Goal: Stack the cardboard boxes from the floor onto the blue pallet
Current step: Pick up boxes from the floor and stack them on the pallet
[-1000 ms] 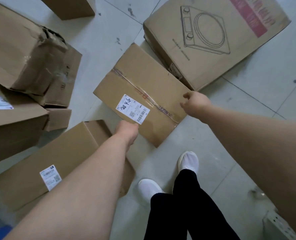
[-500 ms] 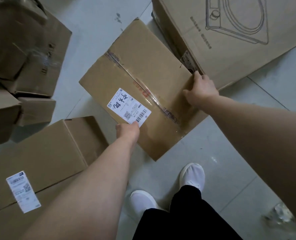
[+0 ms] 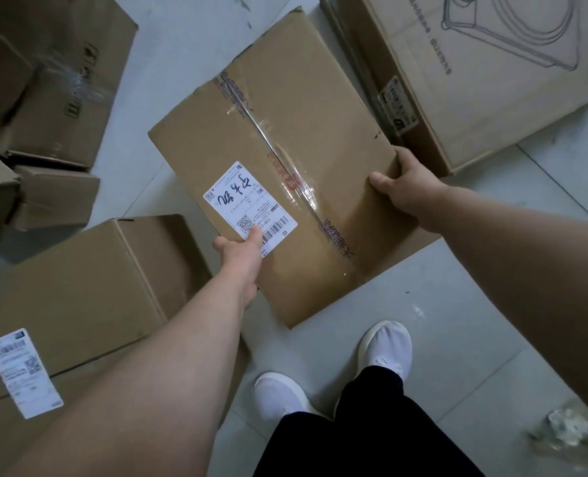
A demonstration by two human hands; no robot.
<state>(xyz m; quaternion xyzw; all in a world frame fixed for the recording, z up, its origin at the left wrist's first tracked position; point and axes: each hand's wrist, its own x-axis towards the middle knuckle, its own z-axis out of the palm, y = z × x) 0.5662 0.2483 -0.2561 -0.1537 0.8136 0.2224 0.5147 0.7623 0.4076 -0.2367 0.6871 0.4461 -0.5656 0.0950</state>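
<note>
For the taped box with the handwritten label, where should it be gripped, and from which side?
By its two long edges, one hand from each side: the left hand grips the edge beside the label, the right hand the opposite edge. The taped box is broad and flat, likely too wide for one hand.

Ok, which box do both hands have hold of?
The middle taped box with the handwritten label: left hand grips its near-left edge, right hand its right corner. Only it is held.

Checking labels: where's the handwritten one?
Head view, centre: label on the taped box, left edge, partly under the left hand; right hand grips the opposite edge.
</note>
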